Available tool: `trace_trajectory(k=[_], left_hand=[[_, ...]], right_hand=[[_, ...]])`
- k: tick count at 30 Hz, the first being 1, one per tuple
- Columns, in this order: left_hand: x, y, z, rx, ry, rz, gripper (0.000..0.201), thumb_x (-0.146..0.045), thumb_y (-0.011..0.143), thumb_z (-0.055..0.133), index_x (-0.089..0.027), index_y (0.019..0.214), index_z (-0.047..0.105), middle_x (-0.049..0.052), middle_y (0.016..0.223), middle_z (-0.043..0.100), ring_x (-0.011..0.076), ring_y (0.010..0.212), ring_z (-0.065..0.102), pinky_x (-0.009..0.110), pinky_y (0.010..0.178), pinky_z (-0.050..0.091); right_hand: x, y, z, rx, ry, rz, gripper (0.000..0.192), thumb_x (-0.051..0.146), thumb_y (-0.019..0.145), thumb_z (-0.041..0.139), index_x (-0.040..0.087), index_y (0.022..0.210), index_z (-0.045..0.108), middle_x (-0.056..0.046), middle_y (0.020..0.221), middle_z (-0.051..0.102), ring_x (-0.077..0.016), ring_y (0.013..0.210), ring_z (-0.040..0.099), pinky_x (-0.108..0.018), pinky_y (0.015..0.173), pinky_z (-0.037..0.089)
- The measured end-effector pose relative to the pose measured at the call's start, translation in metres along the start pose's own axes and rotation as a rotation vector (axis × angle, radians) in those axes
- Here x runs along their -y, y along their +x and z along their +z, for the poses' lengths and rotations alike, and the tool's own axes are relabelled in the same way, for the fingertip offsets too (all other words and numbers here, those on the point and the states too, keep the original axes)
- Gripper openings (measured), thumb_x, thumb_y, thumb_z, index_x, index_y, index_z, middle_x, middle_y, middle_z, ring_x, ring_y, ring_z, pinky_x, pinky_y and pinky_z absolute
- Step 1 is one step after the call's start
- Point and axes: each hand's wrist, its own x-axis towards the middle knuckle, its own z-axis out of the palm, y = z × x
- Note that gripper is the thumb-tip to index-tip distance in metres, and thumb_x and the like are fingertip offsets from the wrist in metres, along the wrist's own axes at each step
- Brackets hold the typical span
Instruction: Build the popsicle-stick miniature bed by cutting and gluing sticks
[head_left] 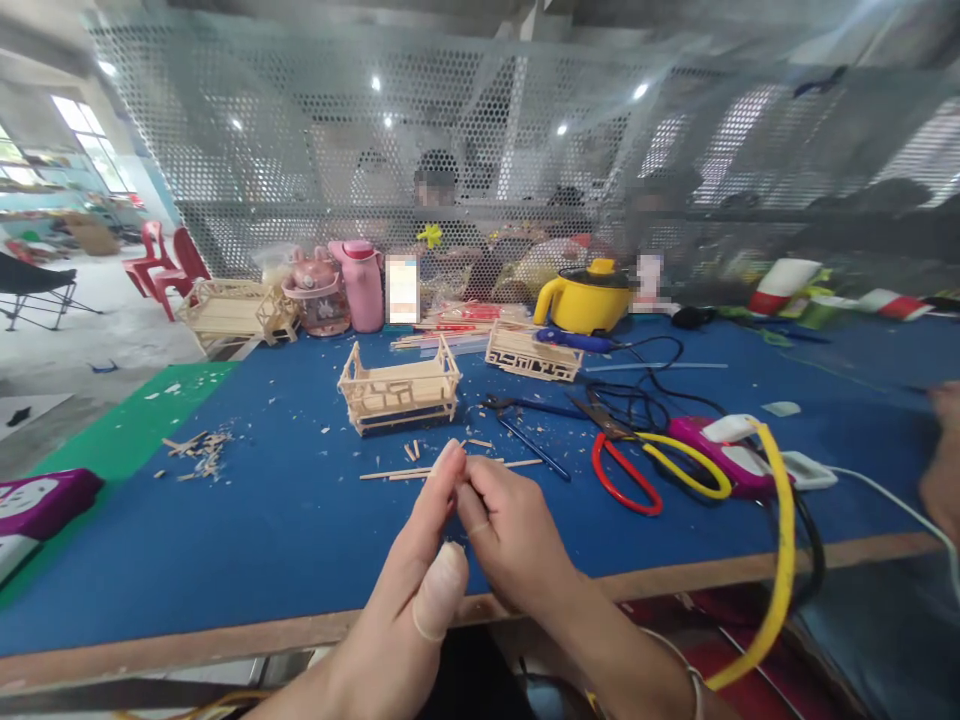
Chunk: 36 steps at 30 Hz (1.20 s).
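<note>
My left hand [420,575] and my right hand [517,525] meet above the table's front part. The left one is open, its index finger stretched out and its thumb apart; pale covers wrap the thumb and index fingertip. Fingers of the right hand are closed in a pinch against the left index finger; anything between them is hidden. Just beyond lie thin wooden sticks [390,476] and short cut pieces [411,452]. Behind these stands a small wooden stick model [401,390] shaped like a railed bed or balcony. A second stick model [534,354] is to its right.
Scissors [628,475], blue-handled pliers [536,404] and a purple power strip [694,440] with cables lie right. A yellow pot [589,300], pink bottle [361,285] and larger stick model [232,310] line the back, before a perforated screen [315,130]. Another person's hand [945,460] is far right.
</note>
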Motion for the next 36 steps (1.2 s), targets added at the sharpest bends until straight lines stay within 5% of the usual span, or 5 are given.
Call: trace_trajectory(k=[5, 9, 12, 18, 36], left_hand=[[-0.022, 0.027, -0.030, 0.021, 0.387, 0.110, 0.048, -0.042, 0.091, 0.040, -0.026, 0.136, 0.039, 0.009, 0.132, 0.052, 0.0240, 0.118, 0.049, 0.039, 0.102, 0.035], [-0.046, 0.084, -0.056, -0.115, 1.088, 0.512, 0.052, -0.030, 0.077, 0.063, -0.022, 0.127, 0.049, 0.009, 0.107, 0.064, 0.0262, 0.106, 0.053, 0.044, 0.098, 0.034], [-0.056, 0.126, -0.060, 0.003, 1.390, 0.514, 0.077, -0.023, 0.065, 0.073, -0.023, 0.134, 0.041, 0.013, 0.120, 0.059, 0.0335, 0.115, 0.047, 0.051, 0.100, 0.026], [-0.050, 0.166, -0.056, 0.105, 1.338, 0.277, 0.076, -0.019, 0.072, 0.064, -0.025, 0.140, 0.032, 0.009, 0.090, 0.070, 0.0259, 0.079, 0.063, 0.034, 0.070, 0.043], [-0.050, 0.166, -0.055, 0.178, 1.437, 0.234, 0.073, -0.024, 0.078, 0.055, -0.027, 0.142, 0.021, 0.006, 0.100, 0.070, 0.0218, 0.087, 0.065, 0.030, 0.068, 0.047]], right_hand=[[-0.001, 0.008, -0.012, 0.126, -0.033, -0.139, 0.017, 0.023, 0.089, 0.045, 0.022, 0.085, 0.062, -0.004, 0.083, 0.066, -0.0163, 0.078, 0.059, -0.028, 0.070, 0.040], [-0.002, 0.037, -0.043, -0.129, -0.079, -0.085, 0.009, 0.024, 0.085, 0.054, 0.023, 0.087, 0.063, -0.001, 0.082, 0.067, -0.0148, 0.074, 0.059, -0.028, 0.069, 0.041], [-0.009, 0.067, -0.061, -0.255, -0.051, -0.069, 0.006, 0.023, 0.081, 0.057, 0.021, 0.083, 0.063, 0.001, 0.074, 0.063, -0.0132, 0.066, 0.054, -0.027, 0.062, 0.040], [-0.035, 0.084, -0.056, -0.236, 0.058, 0.066, 0.008, 0.024, 0.079, 0.057, 0.019, 0.085, 0.060, 0.003, 0.061, 0.055, -0.0098, 0.054, 0.047, -0.025, 0.054, 0.038], [-0.058, 0.076, -0.039, -0.144, -0.030, 0.136, 0.017, 0.025, 0.078, 0.056, 0.021, 0.095, 0.057, 0.005, 0.063, 0.055, -0.0090, 0.054, 0.048, -0.022, 0.053, 0.039]])
